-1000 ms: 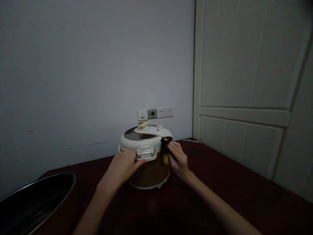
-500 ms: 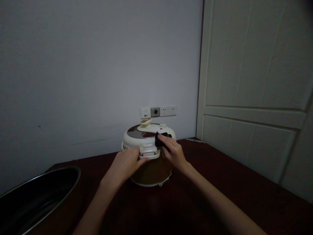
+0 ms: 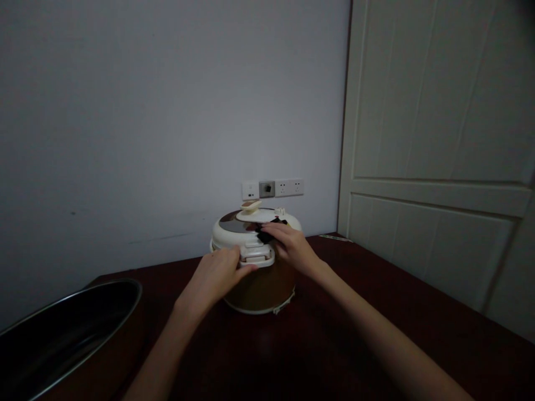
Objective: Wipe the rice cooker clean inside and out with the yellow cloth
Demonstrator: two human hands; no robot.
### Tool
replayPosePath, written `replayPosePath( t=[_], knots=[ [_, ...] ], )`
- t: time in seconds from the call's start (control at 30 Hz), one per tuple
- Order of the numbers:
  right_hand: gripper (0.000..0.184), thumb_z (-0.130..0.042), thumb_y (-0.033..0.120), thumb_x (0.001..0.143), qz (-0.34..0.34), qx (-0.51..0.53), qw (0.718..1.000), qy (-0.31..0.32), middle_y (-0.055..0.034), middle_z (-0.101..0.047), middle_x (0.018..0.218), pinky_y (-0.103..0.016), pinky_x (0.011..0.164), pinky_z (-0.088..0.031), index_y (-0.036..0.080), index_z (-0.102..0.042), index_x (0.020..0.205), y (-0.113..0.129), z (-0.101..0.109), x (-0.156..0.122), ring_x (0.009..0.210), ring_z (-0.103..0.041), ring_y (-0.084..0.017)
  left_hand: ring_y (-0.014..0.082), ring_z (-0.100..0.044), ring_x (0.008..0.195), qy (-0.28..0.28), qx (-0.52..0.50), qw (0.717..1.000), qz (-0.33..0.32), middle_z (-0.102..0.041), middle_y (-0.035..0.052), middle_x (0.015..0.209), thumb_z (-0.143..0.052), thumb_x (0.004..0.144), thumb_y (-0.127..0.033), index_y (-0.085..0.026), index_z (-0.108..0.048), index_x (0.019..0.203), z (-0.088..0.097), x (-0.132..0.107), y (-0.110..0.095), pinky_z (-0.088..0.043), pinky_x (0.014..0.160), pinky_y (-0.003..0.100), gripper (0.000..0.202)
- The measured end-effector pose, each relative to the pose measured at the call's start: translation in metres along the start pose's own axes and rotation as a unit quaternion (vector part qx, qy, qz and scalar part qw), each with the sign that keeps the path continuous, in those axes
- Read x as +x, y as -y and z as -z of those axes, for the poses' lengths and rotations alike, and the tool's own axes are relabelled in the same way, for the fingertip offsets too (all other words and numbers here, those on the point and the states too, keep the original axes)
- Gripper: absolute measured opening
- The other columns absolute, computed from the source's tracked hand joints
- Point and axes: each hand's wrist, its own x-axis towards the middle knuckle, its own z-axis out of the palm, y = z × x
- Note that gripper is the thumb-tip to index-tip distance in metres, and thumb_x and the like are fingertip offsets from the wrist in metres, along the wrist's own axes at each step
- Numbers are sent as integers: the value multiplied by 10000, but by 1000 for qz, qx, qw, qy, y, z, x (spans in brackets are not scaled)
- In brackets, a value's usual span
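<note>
An electric pressure cooker (image 3: 259, 289) with a white lid and a brownish body stands upright on a dark red tabletop. My left hand (image 3: 219, 270) is closed around the side of its white handle (image 3: 259, 258), thumb along the front edge. Under the fingers of my right hand (image 3: 295, 248) is a black cloth (image 3: 267, 234), pressed against the front right part of the lid (image 3: 229, 236). A cream knob (image 3: 251, 206) rises from the top of the lid. My right hand's fingertips cover part of the cloth.
At the lower left a large dark pan (image 3: 104, 340) with a metal rim stands on the tabletop (image 3: 334, 323). Wall sockets (image 3: 288, 187) are behind the cooker. A pale panelled door (image 3: 434, 139) borders the right side. A thin strip (image 3: 335, 238) lies at the back right.
My right hand has slid the black cloth slightly left and up onto the lid. My left hand keeps its hold on the handle. The view has shifted slightly.
</note>
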Motion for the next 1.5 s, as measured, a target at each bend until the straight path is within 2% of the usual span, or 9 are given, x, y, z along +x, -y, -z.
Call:
replayPosePath(
  t=[0.3,0.43,0.57,0.67,0.8,0.97,1.2,1.33,1.5],
  knots=[
    [489,-409,-24,781,77,-14,996,48,-141,-589,1152,-484,905,-486,184,-592,1183,0,23,-31,1165,-502,-255,290,-648,816,1,-47,999,-3,-682,151,904,-448,848,-535,-141,-604,969,3,-3,3,-466,684,369,440],
    [445,-422,29,831,-7,67,998,-15,-106,-623,1115,-403,865,-523,223,-609,1185,-2,28,-33,1050,-589,-209,225,-626,755,53,-130,990,-27,-684,107,894,-471,821,-563,-174,-635,914,7,-3,22,-443,645,316,433],
    [352,-527,112,838,-65,125,988,-71,-52,-686,1063,-392,863,-524,255,-647,1136,-3,29,-2,980,-635,-195,179,-594,668,114,-186,976,-18,-680,72,780,-503,794,-559,-163,-658,842,10,-2,46,-409,588,279,428],
    [327,-582,130,808,-36,151,988,-11,-26,-703,1056,-384,872,-522,253,-669,1098,-4,21,40,971,-649,-185,164,-578,634,121,-199,973,-2,-671,66,732,-502,791,-555,-149,-667,798,10,0,55,-385,560,268,438],
    [320,-655,128,768,13,202,964,175,16,-715,1028,-305,833,-533,266,-691,1055,-7,1,86,919,-666,-153,152,-559,571,160,-240,957,0,-651,63,655,-487,772,-629,-138,-668,748,7,2,54,-375,530,264,524],
    [335,-733,198,726,9,194,935,297,2,-718,1004,-285,769,-541,245,-694,1055,-15,-13,101,869,-664,-164,144,-573,572,228,-293,928,-41,-637,47,647,-506,774,-612,-139,-647,742,4,3,47,-401,540,251,495],
    [261,-739,210,720,33,177,957,229,-26,-674,1008,-340,831,-514,232,-697,977,-11,-12,89,924,-622,-181,137,-567,581,227,-272,934,-56,-638,44,655,-488,803,-585,-141,-644,754,0,4,47,-390,540,245,472],
    [244,-626,162,809,6,164,986,23,-60,-641,1037,-380,873,-489,212,-656,1045,-9,-18,58,980,-595,-190,127,-531,573,196,-261,942,-77,-631,36,646,-494,802,-583,-142,-651,756,1,5,44,-363,536,245,470],
    [332,-539,138,849,-34,83,977,-193,-81,-630,1024,-390,815,-504,232,-583,1164,-11,-25,2,954,-598,-221,128,-497,588,103,-214,969,-72,-604,18,647,-565,737,-614,-151,-618,711,1,7,35,-315,535,248,466]
  ],
)
